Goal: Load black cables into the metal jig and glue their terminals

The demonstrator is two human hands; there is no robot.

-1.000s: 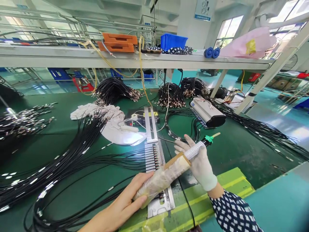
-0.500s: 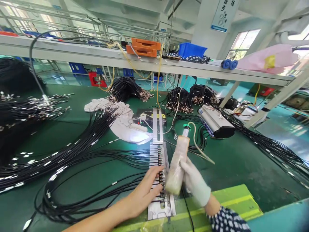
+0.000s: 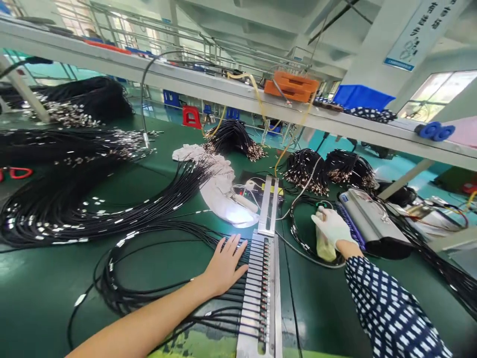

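Note:
My bare left hand [image 3: 225,266] lies open with fingers spread over black cables [image 3: 219,293], just left of a metal fixture [image 3: 276,298]. A row of the cables' metal-tipped ends sits across this fixture. My right hand [image 3: 331,226], in a white glove, is out to the right with its fingers round a tape-wrapped hand tool [image 3: 326,246]. The tool's green end shows just beyond the fingers. Coiled black cables and a pale hose lie about it on the green table. Part of the tool is hidden by the glove.
A grey metal-cased device [image 3: 372,219] stands right of my right hand. Behind the fixture are a lit white cloth [image 3: 219,194] and a black box [image 3: 251,181]. Cable bundles [image 3: 307,171] lie farther back. A shelf rail [image 3: 208,84] crosses above, bearing orange trays [image 3: 292,85].
My right hand has carried the wrapped tool away from the fixture, to the right and down near the coiled cables. My left hand has shifted off the connectors onto the cables, and the view has turned.

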